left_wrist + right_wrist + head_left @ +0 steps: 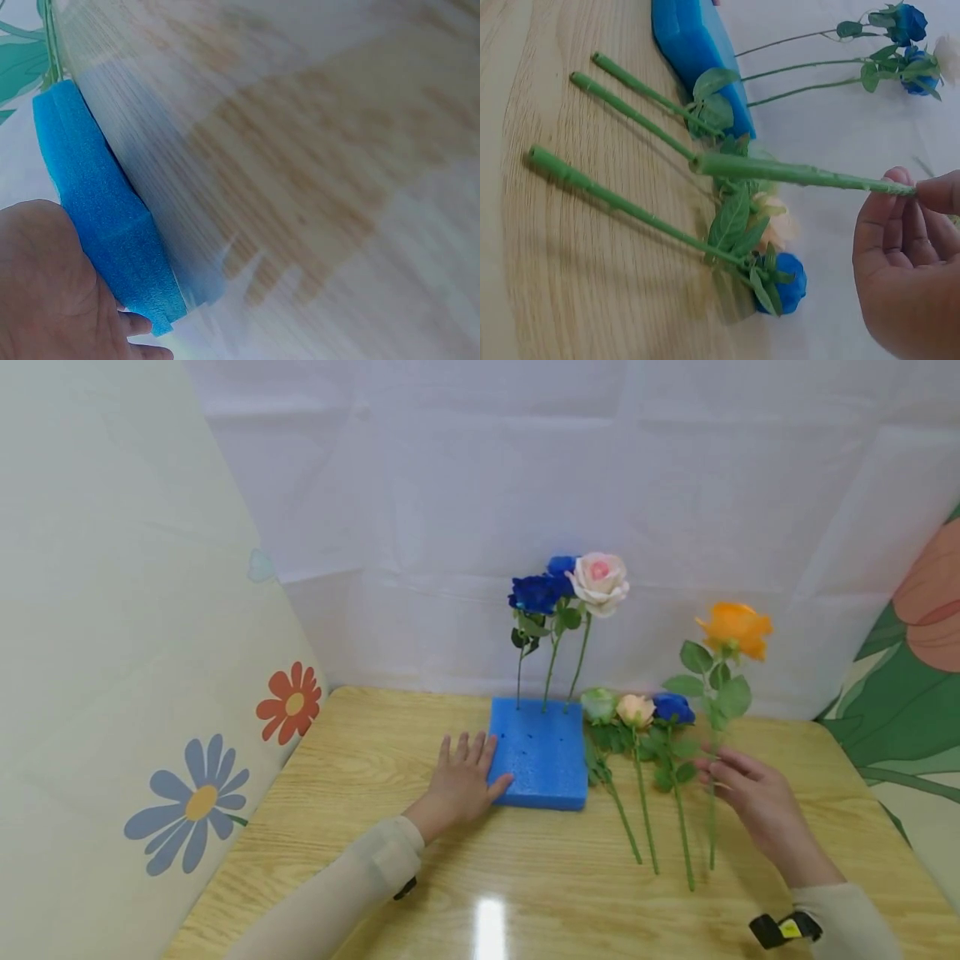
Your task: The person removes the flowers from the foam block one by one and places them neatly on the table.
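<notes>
Head view gives me both hands over the wood-grain table (562, 893). I have the left hand (461, 783) palm down at the left edge of the blue block (536, 781), fingers extended and slightly spread, thumb touching the block near its front corner; it lies against the foam without gripping it. On the left wrist feed I see the palm alongside the block's end.

I have the right hand (753, 797) pinching the orange rose (733, 628) by its green stem; the right wrist feed shows me thumb and fingertips brought together on it. The rose stands nearly upright in that pinch, bloom well above the hand, to the right of the block and apart from it, with the cut end raised off the table.

Between block and right hand I count three flowers lying side by side, blooms to the far side: a green rose (600, 704) just beside the block, a peach rose (636, 711) and a blue rose (673, 708). Along the block's far edge three stems stand, bearing two blue blooms (536, 594) and a pink rose (598, 583). Behind them I see a white cloth (450, 485).
</notes>
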A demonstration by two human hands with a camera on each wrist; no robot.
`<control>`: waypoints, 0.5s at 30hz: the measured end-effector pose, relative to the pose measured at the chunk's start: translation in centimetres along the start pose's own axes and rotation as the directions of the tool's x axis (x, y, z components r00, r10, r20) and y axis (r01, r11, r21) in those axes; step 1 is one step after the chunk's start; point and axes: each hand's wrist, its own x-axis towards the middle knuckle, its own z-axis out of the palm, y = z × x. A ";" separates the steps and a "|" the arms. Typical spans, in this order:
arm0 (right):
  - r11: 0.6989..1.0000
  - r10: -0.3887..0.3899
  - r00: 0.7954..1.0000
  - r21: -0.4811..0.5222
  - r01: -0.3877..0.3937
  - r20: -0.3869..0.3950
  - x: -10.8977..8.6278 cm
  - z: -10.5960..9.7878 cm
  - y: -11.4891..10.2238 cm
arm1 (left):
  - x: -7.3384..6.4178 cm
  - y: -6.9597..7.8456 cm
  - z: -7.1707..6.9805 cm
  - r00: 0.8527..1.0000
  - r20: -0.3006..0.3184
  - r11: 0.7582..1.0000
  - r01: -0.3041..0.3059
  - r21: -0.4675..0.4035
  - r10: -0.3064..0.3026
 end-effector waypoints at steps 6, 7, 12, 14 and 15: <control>1.000 0.030 1.000 0.007 -0.030 -0.004 0.0 -1.5 0.1 | 0.0 0.1 -0.1 1.000 0.000 1.000 0.003 0.005 -0.003; 0.999 0.035 0.999 -0.002 -0.035 -0.006 0.0 -1.7 0.1 | 0.0 0.1 -0.1 1.000 0.002 1.000 0.004 0.007 -0.004; 0.997 0.066 0.998 -0.049 -0.067 -0.003 -0.1 -3.0 0.4 | -0.2 0.2 -0.2 1.000 0.005 1.000 0.006 0.004 -0.006; 0.995 0.080 0.997 -0.064 -0.080 -0.003 0.0 -3.4 0.5 | -0.2 0.2 -0.2 1.000 0.006 1.000 0.006 0.001 -0.006; 0.992 0.090 0.996 -0.084 -0.090 -0.004 0.0 -3.6 0.5 | -0.2 0.2 -0.2 1.000 0.005 1.000 0.006 0.000 -0.006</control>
